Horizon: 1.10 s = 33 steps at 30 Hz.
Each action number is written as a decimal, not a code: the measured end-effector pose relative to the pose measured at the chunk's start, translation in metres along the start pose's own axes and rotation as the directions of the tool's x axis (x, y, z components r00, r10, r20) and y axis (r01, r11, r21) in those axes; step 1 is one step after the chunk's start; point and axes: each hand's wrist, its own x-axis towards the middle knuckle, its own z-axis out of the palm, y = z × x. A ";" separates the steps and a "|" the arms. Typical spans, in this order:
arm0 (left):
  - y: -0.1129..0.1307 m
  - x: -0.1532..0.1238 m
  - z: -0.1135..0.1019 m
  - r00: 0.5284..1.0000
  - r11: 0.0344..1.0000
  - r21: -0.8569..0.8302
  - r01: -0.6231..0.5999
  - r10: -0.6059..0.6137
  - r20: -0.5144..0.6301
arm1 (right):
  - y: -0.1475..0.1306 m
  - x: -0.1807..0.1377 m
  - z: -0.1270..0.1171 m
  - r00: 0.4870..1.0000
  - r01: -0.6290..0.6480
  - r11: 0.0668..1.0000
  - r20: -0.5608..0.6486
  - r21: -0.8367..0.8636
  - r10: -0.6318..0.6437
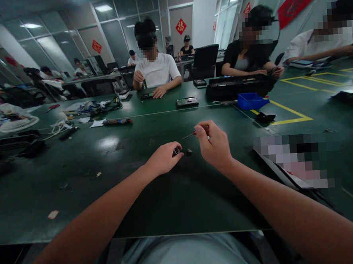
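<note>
My right hand [213, 145] is closed round the handle of a screwdriver [191, 134], its thin shaft pointing left toward my other hand. Between the thumb and fingers of my left hand [165, 158] is a small dark round part [175, 151], mostly covered by the fingers; its exact kind I cannot make out. A tiny grey piece [189, 151] lies on the green table [157, 205] between the two hands, touched by neither.
Ahead lie a hard drive [187, 102], a blue bin [251, 101] and a long black casing [238, 87]. A pen-shaped electric screwdriver [117, 122] and tangled cables [100, 106] are at left. A folder [276, 167] lies right. A co-worker [157, 69] sits opposite.
</note>
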 end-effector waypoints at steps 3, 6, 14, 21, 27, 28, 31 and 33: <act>0.006 0.009 0.004 0.996 0.994 0.103 -0.025 0.015 0.092 | -0.002 0.001 -0.003 1.000 0.024 1.000 -0.016 -0.002 -0.024; 0.011 0.018 0.009 0.992 0.976 0.216 0.016 -0.044 0.122 | -0.003 0.001 -0.004 0.999 0.035 0.999 -0.017 -0.001 -0.035; 0.019 0.036 0.021 0.985 0.956 0.272 0.111 -0.142 0.097 | -0.001 -0.001 -0.001 0.999 0.035 0.999 -0.015 0.013 -0.035; -0.007 0.032 0.005 0.979 0.982 0.010 0.189 -0.189 0.072 | -0.002 0.000 -0.004 1.000 0.026 0.999 -0.018 0.019 -0.025; -0.056 0.007 -0.043 0.927 0.851 -0.405 0.335 -0.374 -0.018 | 0.001 0.000 -0.002 1.000 0.015 0.999 -0.001 0.030 -0.015; -0.065 0.000 -0.054 0.908 0.799 -0.487 0.352 -0.418 -0.029 | 0.001 0.000 -0.002 1.000 0.013 0.999 0.006 0.029 -0.013; -0.092 -0.028 -0.085 0.845 0.668 -0.649 0.363 -0.529 -0.072 | 0.001 -0.001 -0.001 1.000 0.007 1.000 0.022 0.028 -0.008; -0.109 -0.050 -0.105 0.795 0.609 -0.717 0.339 -0.593 -0.129 | 0.000 -0.001 0.000 0.999 0.001 0.999 0.033 0.035 -0.002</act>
